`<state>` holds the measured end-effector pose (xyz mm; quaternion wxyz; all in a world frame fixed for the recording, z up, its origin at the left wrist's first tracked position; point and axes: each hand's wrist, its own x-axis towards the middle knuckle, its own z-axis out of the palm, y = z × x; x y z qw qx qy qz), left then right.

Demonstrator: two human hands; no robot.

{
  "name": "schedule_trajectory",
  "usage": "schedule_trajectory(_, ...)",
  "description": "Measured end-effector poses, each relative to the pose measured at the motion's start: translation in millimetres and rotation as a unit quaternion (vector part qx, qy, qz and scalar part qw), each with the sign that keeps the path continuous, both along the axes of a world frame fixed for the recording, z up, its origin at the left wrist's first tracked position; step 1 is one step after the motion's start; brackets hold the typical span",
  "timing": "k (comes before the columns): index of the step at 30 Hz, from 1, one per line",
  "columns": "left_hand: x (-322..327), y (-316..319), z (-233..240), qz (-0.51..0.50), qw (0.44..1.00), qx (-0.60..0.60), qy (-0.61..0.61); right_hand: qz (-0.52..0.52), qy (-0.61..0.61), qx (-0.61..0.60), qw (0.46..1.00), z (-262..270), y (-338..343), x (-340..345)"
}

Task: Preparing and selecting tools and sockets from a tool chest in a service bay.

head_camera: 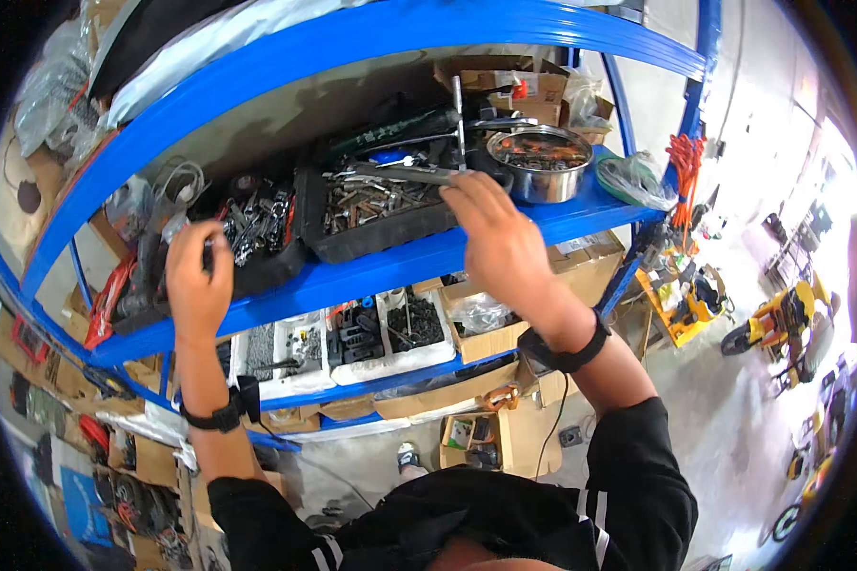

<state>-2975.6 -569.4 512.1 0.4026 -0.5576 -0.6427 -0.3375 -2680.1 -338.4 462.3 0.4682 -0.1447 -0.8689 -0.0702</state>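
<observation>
My right hand [503, 246] has its fingers on the right end of a dark grey bar-shaped tool [407, 173]. That tool lies across a black tray [371, 246] holding many loose metal tools and bits. A chrome bar [459, 118] stands upright just beyond my fingertips. My left hand [200, 282] hovers at the front of a black bin [271, 275] full of metal wrenches [253, 221]. Its thumb and fingers are curled but apart, and I see nothing between them. Both wrists wear black straps.
A steel pot [550, 182] of small parts stands right of the tray on the blue shelf [400, 275]. A blue beam [371, 28] crosses above. White foam boxes [350, 364] sit on the shelf below. Orange cords [685, 178] hang at the right post. A cable [557, 428] hangs by my right wrist.
</observation>
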Motion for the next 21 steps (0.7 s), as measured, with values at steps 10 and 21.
schedule_trajectory(10, 10.5, 54.4, -10.7, -0.054, 0.988, -0.138, -0.033, 0.03, -0.033, -0.05, 0.998, -6.4, 25.1, -9.6)
schedule_trajectory(21, -12.1, 66.6, -8.5, -0.051, 0.989, -0.135, -0.016, 0.016, 0.009, -0.082, 0.997, -3.4, 10.3, -29.0)
